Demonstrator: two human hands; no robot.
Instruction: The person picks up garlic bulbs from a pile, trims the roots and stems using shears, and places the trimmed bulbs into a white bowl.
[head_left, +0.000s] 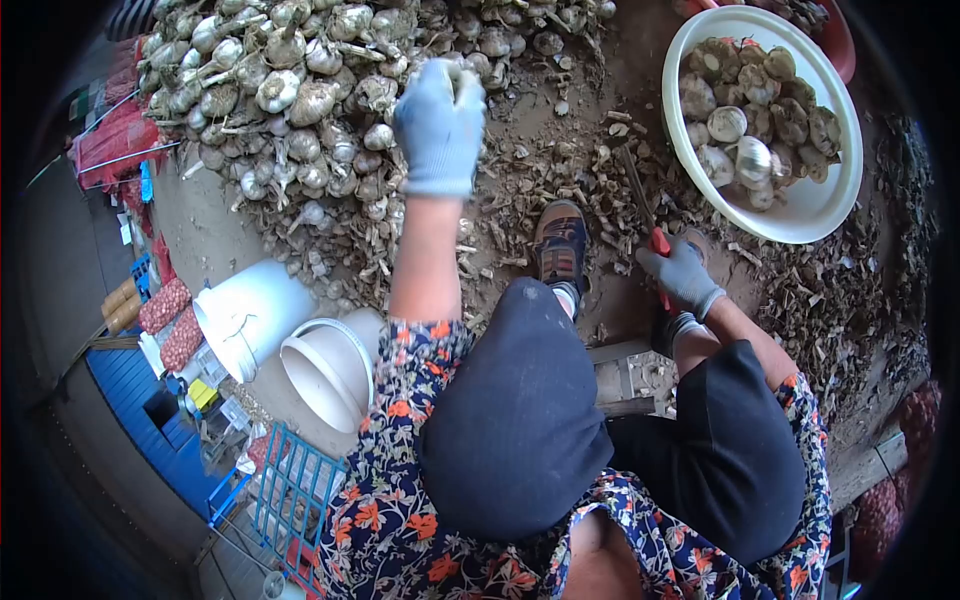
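Note:
My left hand (440,125), in a grey-blue knit glove, reaches over the right edge of a big heap of garlic bulbs (285,90) with stalks. Its fingers are curled, and what they hold is hidden beneath them. Low on the right, my gloved right hand (684,278) is closed around a red-handled tool (659,242). A long dark piece (636,185) extends from the tool's red end toward the heap. Farther right, a white basin (850,180) holds trimmed garlic bulbs (752,120).
Dry stalk scraps (570,165) litter the ground around my shoe (560,245). Left of my knee stand a white bucket (250,310) and a tilted white pail (325,370). A red tub (838,40) sits behind the basin. Red mesh sacks (170,305) lie far left.

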